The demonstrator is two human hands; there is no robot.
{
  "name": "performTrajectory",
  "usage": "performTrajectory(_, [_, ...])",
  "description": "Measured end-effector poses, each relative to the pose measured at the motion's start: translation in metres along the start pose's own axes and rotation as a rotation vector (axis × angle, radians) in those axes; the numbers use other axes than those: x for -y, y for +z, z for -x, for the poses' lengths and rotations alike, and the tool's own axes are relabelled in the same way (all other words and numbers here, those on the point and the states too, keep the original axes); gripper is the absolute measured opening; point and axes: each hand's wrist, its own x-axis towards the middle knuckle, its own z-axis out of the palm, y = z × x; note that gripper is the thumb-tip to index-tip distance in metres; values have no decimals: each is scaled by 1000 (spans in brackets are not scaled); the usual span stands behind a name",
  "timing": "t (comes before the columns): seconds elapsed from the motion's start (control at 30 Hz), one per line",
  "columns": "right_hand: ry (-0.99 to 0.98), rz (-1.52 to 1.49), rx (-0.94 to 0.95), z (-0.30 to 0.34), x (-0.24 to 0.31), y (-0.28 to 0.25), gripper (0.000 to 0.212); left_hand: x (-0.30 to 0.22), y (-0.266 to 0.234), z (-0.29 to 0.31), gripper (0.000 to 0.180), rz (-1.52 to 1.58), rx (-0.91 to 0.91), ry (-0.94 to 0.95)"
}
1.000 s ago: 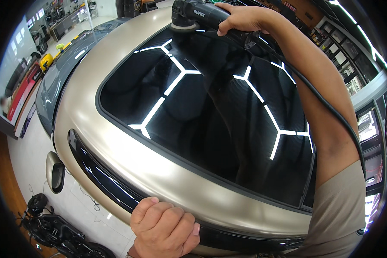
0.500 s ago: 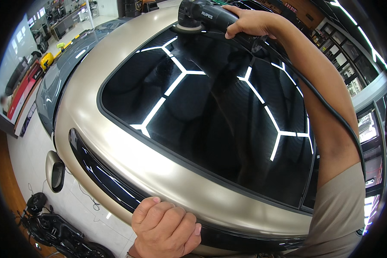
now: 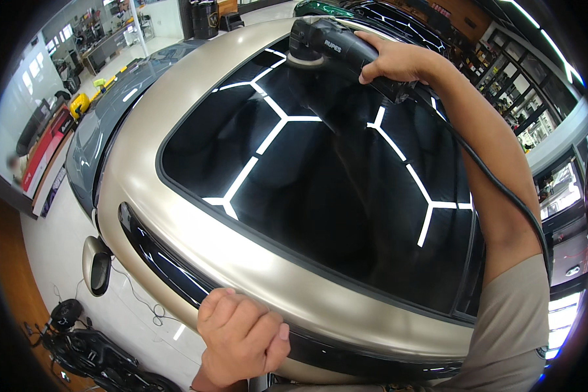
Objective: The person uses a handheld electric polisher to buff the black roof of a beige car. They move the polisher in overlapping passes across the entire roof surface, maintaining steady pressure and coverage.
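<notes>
My right hand [image 3: 402, 64] reaches far across a car roof and grips the body of a black electric polisher [image 3: 336, 47]. The polisher's round pale pad [image 3: 306, 61] lies against the dark glass roof panel [image 3: 294, 196], near its far left corner. A black cord [image 3: 496, 166] runs from the tool's rear along my right forearm. My left hand [image 3: 243, 336] is closed in a fist at the near roof edge, over the glossy black strip above the side window. Whatever its fingers curl around, if anything, is hidden.
Matte champagne bodywork [image 3: 196, 228] frames the glass. A side mirror [image 3: 98, 266] juts out at left, with a black motorcycle [image 3: 98, 349] on the floor below. A grey car hood [image 3: 111, 117] lies at far left; a green car [image 3: 326, 9] stands behind.
The polisher has slid slightly toward me, its pad now inside the glass's far edge. The whole view has shifted a little. My left hand stays closed at the roof edge.
</notes>
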Motion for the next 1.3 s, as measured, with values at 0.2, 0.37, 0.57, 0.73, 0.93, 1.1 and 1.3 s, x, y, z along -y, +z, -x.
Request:
performTrajectory(0.2, [46,44,40,41,-18,-10,111,6,-32,-18,16,92,162,-11])
performTrajectory(0.37, [54,24,56,48,-46,-11,113,66,-28,-166,31,127,36,276])
performTrajectory(0.57, [-42,-61,79,7,-6,-2,112,153,55,-369,83,32,-104,-87])
performTrajectory(0.73, [-54,-42,82,11,1,2,110,168,113,-423,64,524,-6,-234])
performTrajectory(0.93, [-45,-116,72,52,-35,0,108,123,134,-420,46,659,-10,-154])
performTrajectory(1.1, [-22,-73,38,70,-64,-7,112,112,162,-442,48,565,-50,-64])
performTrajectory(1.3, [42,-308,-6,106,-106,-4,97,84,182,-444,51,625,-86,-79])
